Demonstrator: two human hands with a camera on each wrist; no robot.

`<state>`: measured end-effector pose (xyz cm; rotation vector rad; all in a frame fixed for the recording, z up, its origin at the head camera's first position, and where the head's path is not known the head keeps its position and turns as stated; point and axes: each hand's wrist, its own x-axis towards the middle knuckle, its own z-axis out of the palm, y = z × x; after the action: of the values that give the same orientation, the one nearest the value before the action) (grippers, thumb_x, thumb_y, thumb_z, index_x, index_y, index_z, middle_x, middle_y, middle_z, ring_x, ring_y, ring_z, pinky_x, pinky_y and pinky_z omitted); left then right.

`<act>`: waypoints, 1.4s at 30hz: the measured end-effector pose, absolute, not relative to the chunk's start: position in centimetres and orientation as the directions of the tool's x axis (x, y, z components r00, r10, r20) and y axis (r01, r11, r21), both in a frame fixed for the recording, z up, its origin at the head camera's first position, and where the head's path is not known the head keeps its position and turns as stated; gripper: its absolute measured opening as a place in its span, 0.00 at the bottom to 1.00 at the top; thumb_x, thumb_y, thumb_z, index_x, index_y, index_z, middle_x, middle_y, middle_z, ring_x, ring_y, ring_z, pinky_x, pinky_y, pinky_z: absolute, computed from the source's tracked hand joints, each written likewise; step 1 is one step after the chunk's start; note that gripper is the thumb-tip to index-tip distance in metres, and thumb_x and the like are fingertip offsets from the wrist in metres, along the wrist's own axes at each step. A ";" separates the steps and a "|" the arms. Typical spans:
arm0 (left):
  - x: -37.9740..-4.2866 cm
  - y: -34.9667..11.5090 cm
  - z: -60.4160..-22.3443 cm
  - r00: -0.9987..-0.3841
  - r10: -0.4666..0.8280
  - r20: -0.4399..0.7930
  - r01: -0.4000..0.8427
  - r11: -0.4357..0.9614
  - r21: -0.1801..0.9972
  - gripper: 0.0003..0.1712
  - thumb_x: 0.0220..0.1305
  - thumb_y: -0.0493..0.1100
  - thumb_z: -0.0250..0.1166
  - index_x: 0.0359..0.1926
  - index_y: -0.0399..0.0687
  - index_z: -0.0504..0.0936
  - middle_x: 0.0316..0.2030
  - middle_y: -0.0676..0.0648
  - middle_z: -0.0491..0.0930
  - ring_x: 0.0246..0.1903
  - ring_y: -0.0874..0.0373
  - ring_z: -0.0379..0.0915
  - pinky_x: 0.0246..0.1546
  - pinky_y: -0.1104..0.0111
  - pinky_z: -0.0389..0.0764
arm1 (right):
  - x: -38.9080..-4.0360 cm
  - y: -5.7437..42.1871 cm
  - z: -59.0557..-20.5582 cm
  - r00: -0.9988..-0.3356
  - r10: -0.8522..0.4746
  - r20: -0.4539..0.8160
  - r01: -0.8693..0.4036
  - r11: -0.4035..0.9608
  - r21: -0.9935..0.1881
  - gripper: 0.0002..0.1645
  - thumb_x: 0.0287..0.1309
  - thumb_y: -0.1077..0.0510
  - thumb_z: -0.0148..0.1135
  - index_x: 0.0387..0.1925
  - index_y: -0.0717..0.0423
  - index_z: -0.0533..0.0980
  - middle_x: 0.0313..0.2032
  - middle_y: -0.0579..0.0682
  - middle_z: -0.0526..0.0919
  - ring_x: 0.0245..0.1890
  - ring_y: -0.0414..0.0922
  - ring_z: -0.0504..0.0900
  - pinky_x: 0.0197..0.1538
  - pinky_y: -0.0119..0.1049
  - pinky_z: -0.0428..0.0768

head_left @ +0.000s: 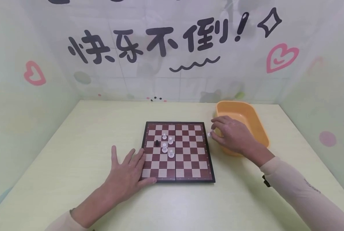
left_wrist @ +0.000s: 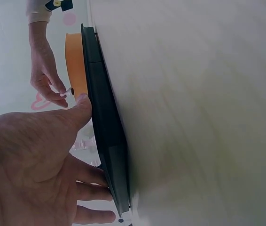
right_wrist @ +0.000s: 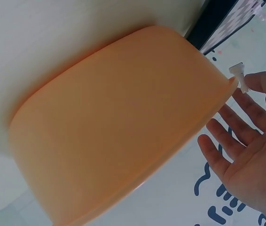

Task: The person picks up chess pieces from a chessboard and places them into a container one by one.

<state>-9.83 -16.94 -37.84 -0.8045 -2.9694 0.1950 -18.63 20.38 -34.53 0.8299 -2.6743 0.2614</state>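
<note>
Between thumb and forefinger, the right hand (head_left: 230,131) pinches a small white chess piece (right_wrist: 238,70) just beyond the right edge of a square, brown-and-cream chequered chessboard with a black rim (head_left: 192,160), while the left hand (head_left: 125,176) lies spread at the board's near left corner — thumb on its near edge, some fingertips against its left side. On the board's left half stand four white chess pieces (head_left: 164,148), with one black chess piece (head_left: 157,143) to their left. Right of the board, an orange, rounded rectangular bin (right_wrist: 114,122) sits on the pale table (head_left: 102,128).
</note>
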 end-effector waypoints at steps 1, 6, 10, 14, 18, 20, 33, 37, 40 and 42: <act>-9.9 -16.9 -37.8 -0.861 0.507 0.025 0.500 0.856 -0.134 0.52 0.68 0.76 0.51 0.70 0.34 0.71 0.73 0.37 0.64 0.70 0.37 0.60 0.62 0.26 0.26 | -18.7 20.5 -34.5 -0.773 -0.517 0.366 -0.578 0.812 -0.074 0.10 0.63 0.55 0.66 0.37 0.58 0.83 0.53 0.58 0.84 0.56 0.58 0.80 0.49 0.54 0.82; -10.0 -16.8 -37.8 -0.859 0.512 0.028 0.504 0.853 -0.131 0.52 0.68 0.75 0.52 0.69 0.34 0.72 0.72 0.37 0.65 0.70 0.37 0.61 0.62 0.26 0.26 | -18.8 21.1 -34.5 -0.764 -0.520 0.383 -0.585 0.808 -0.069 0.10 0.63 0.54 0.66 0.37 0.59 0.83 0.53 0.59 0.84 0.56 0.59 0.80 0.51 0.55 0.81; -10.0 -16.8 -37.7 -0.858 0.513 0.027 0.505 0.853 -0.131 0.51 0.68 0.75 0.52 0.69 0.34 0.72 0.72 0.36 0.64 0.70 0.37 0.61 0.62 0.26 0.26 | -18.7 21.6 -34.2 -0.765 -0.501 0.405 -0.576 0.813 -0.083 0.08 0.63 0.56 0.66 0.36 0.58 0.83 0.52 0.59 0.84 0.56 0.60 0.80 0.54 0.59 0.77; -10.0 -16.8 -37.7 -0.861 0.508 0.023 0.502 0.855 -0.127 0.51 0.68 0.75 0.52 0.70 0.34 0.72 0.73 0.37 0.64 0.70 0.37 0.60 0.62 0.26 0.26 | -18.6 22.0 -33.9 -0.769 -0.490 0.411 -0.571 0.816 -0.094 0.06 0.63 0.58 0.67 0.35 0.57 0.82 0.51 0.60 0.85 0.56 0.61 0.79 0.60 0.62 0.73; -10.0 -16.8 -37.8 -0.862 0.506 0.018 0.500 0.856 -0.131 0.51 0.68 0.75 0.52 0.70 0.34 0.71 0.73 0.37 0.64 0.70 0.37 0.60 0.62 0.26 0.27 | -18.7 22.2 -33.7 -0.775 -0.488 0.401 -0.564 0.821 -0.091 0.07 0.63 0.57 0.67 0.35 0.58 0.82 0.51 0.60 0.84 0.57 0.61 0.78 0.62 0.61 0.71; -10.0 -16.8 -37.8 -0.863 0.506 0.016 0.500 0.856 -0.131 0.51 0.68 0.75 0.52 0.70 0.34 0.71 0.73 0.37 0.64 0.70 0.37 0.60 0.62 0.25 0.27 | -18.7 22.4 -33.7 -0.778 -0.487 0.397 -0.561 0.823 -0.090 0.08 0.63 0.56 0.66 0.36 0.58 0.82 0.52 0.61 0.84 0.57 0.61 0.78 0.61 0.61 0.72; -10.1 -16.8 -37.5 -0.869 0.494 -0.006 0.490 0.861 -0.134 0.51 0.68 0.75 0.52 0.70 0.35 0.71 0.73 0.37 0.64 0.70 0.36 0.60 0.61 0.25 0.28 | -18.3 24.0 -33.4 -0.798 -0.466 0.382 -0.536 0.838 -0.097 0.09 0.64 0.56 0.67 0.36 0.59 0.82 0.52 0.62 0.83 0.56 0.59 0.78 0.52 0.57 0.79; -10.1 -16.8 -37.5 -0.870 0.493 -0.008 0.490 0.861 -0.134 0.51 0.68 0.75 0.51 0.70 0.35 0.71 0.73 0.37 0.64 0.70 0.36 0.60 0.61 0.25 0.27 | -18.1 24.4 -33.5 -0.793 -0.464 0.393 -0.532 0.843 -0.078 0.08 0.63 0.56 0.67 0.36 0.58 0.82 0.52 0.62 0.83 0.57 0.59 0.77 0.49 0.56 0.81; -10.1 -16.8 -37.5 -0.870 0.493 -0.010 0.490 0.862 -0.131 0.51 0.68 0.75 0.51 0.70 0.35 0.71 0.73 0.37 0.64 0.70 0.36 0.60 0.61 0.25 0.27 | -18.1 24.7 -33.6 -0.783 -0.466 0.413 -0.535 0.843 -0.063 0.07 0.63 0.56 0.67 0.35 0.57 0.82 0.52 0.60 0.83 0.56 0.58 0.78 0.42 0.55 0.82; -10.1 -16.8 -37.5 -0.870 0.493 -0.011 0.490 0.862 -0.130 0.51 0.68 0.75 0.51 0.70 0.35 0.71 0.73 0.37 0.64 0.70 0.36 0.59 0.61 0.25 0.27 | -18.1 24.9 -33.6 -0.778 -0.464 0.424 -0.535 0.843 -0.059 0.07 0.62 0.56 0.67 0.35 0.57 0.82 0.52 0.60 0.83 0.56 0.57 0.78 0.39 0.54 0.83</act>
<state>-10.08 -16.82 -37.55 -0.7949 -3.0095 0.2016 -18.08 24.94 -33.58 0.7429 -2.6232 0.2459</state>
